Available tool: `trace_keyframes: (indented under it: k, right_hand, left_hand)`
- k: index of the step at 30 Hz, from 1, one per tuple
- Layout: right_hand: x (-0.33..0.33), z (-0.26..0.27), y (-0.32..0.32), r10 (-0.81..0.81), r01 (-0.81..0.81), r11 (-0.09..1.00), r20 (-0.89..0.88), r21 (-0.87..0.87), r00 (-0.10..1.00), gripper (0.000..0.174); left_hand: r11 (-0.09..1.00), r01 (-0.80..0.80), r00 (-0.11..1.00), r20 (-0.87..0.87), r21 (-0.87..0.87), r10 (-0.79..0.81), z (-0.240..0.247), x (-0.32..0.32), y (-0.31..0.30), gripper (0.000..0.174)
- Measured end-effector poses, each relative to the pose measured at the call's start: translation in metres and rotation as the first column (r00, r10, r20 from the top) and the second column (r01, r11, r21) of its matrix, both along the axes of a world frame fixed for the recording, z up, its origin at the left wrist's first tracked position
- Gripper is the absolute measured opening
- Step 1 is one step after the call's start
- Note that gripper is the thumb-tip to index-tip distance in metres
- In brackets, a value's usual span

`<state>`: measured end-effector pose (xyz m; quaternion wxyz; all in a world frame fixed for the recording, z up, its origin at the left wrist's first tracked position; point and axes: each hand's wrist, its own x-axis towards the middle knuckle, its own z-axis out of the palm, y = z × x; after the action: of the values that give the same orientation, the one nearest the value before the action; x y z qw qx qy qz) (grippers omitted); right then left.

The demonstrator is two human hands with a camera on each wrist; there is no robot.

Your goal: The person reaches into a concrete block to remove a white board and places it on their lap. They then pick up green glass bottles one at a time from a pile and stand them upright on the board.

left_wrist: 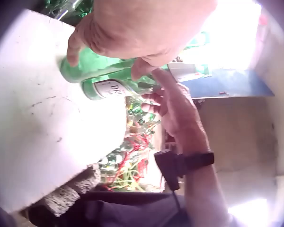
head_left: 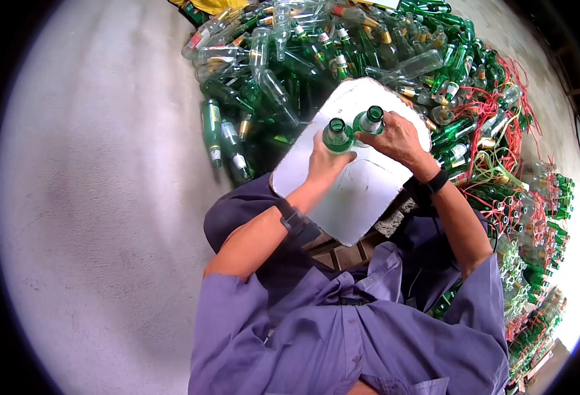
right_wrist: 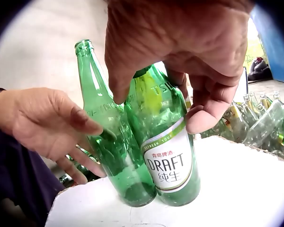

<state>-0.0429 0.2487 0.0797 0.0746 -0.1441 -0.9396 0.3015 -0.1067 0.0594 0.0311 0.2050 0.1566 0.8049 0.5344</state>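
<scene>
Two green glass beer bottles stand side by side on a white board over the person's lap. My left hand is around the unlabelled side of the left bottle, its thumb across the glass and its fingers at the lower body. With thumb and fingers, my right hand grips the right bottle at the shoulder and neck, hiding its top in the right wrist view. That bottle has a white DRAFT label facing the right wrist camera. Both bottle mouths are uncapped in the head view.
A large heap of green and clear bottles lies just beyond the board. Red plastic strings tangle over its right side. Strapped bundles of bottles stand farther right. Bare concrete floor stretches along the left.
</scene>
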Motion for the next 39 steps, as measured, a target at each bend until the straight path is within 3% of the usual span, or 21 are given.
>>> trace_keyframes:
  k: [8,10,11,13,14,16,17,19,20,21,24,25,27,28,30,31,33,35,37,38,39]
  right_hand:
    - [0.000,-0.003,0.002,0.027,-0.023,0.998,0.056,-0.066,0.998,0.054]
    - [0.000,-0.003,0.007,0.050,-0.044,0.993,0.055,-0.106,0.997,0.054]
    - [0.001,-0.003,0.010,0.077,-0.069,0.987,0.052,-0.146,0.996,0.055]
    - [0.002,-0.005,0.014,0.092,-0.077,0.981,0.077,-0.178,0.993,0.061]
    - [0.003,-0.013,0.017,0.092,-0.081,0.977,0.045,-0.195,0.995,0.065]
    - [0.004,-0.016,0.022,0.107,-0.094,0.973,0.053,-0.211,0.993,0.072]
    - [0.003,-0.017,0.026,0.102,-0.089,0.975,0.055,-0.204,0.993,0.072]
    - [0.004,-0.015,0.032,0.185,-0.162,0.906,0.021,-0.392,0.983,0.070]
    - [0.008,-0.011,0.031,0.153,-0.127,0.819,-0.001,-0.559,0.988,0.072]
    - [0.008,-0.002,0.036,0.146,-0.024,0.784,0.147,-0.621,0.978,0.073]
    - [0.021,0.011,0.041,-0.007,0.181,0.467,0.201,-0.866,0.980,0.064]
    - [0.024,0.015,0.040,-0.065,0.192,0.459,0.182,-0.868,0.981,0.062]
    - [0.031,-0.001,0.048,-0.153,0.156,0.242,0.121,-0.958,0.981,0.055]
    - [0.031,-0.007,0.048,-0.159,0.157,0.242,0.120,-0.957,0.980,0.055]
    - [0.027,-0.017,0.049,-0.404,0.233,-0.167,0.282,-0.958,0.870,0.040]
    - [0.026,-0.023,0.053,-0.407,0.229,-0.167,0.278,-0.959,0.870,0.040]
    - [0.026,-0.029,0.063,-0.511,0.225,-0.368,0.398,-0.902,0.762,0.027]
    - [0.033,-0.036,0.065,-0.559,0.206,-0.355,0.383,-0.912,0.735,0.022]
    - [0.040,-0.024,0.054,-0.662,0.328,-0.145,0.338,-0.934,0.669,0.018]
    - [0.040,-0.015,0.048,-0.708,0.462,0.010,0.320,-0.887,0.629,0.014]
    - [0.042,-0.014,0.051,-0.696,0.540,0.241,0.245,-0.806,0.675,0.015]
  left_hand:
    - [0.998,-0.007,0.991,0.134,0.062,-0.001,-0.047,0.001,-0.003,0.073]
    - [0.999,0.029,0.938,0.345,-0.031,-0.017,-0.046,0.009,-0.003,0.069]
    - [0.999,0.036,0.937,0.348,-0.030,-0.024,-0.045,0.014,-0.003,0.069]
    - [0.962,0.016,0.821,0.553,-0.271,0.142,-0.012,0.028,0.001,0.067]
    - [0.963,0.022,0.820,0.556,-0.268,0.136,-0.008,0.031,0.001,0.067]
    - [0.940,0.269,0.757,0.649,-0.209,-0.072,-0.002,0.037,0.003,0.067]
    - [0.940,0.274,0.756,0.650,-0.203,-0.080,0.001,0.041,0.005,0.067]
    - [0.886,0.425,0.578,0.698,0.183,-0.422,0.017,0.049,0.012,0.072]
    - [0.867,0.371,0.504,0.712,0.331,-0.488,0.027,0.058,0.016,0.069]
    - [0.862,0.378,0.500,0.709,0.339,-0.498,0.033,0.066,0.021,0.069]
    - [0.837,0.031,0.277,0.800,0.547,-0.533,0.047,0.084,0.038,0.060]
    - [0.833,0.035,0.278,0.796,0.552,-0.538,0.051,0.087,0.043,0.060]
    - [0.759,0.030,0.301,0.719,0.650,-0.627,0.057,0.095,0.055,0.059]
    - [0.679,-0.079,0.250,0.674,0.730,-0.695,0.054,0.102,0.063,0.054]
    - [0.696,-0.123,0.278,0.698,0.707,-0.660,0.055,0.114,0.068,0.050]
    - [0.710,-0.171,0.308,0.721,0.683,-0.620,0.058,0.119,0.068,0.046]
    - [0.734,-0.159,0.346,0.733,0.661,-0.585,0.066,0.129,0.065,0.042]
    - [0.758,-0.149,0.375,0.746,0.635,-0.550,0.073,0.138,0.061,0.038]
    - [0.822,-0.089,0.421,0.769,0.562,-0.480,0.080,0.146,0.058,0.035]
    - [0.822,-0.085,0.421,0.768,0.564,-0.483,0.083,0.150,0.058,0.035]
    - [0.824,-0.092,0.443,0.765,0.558,-0.468,0.086,0.154,0.057,0.035]
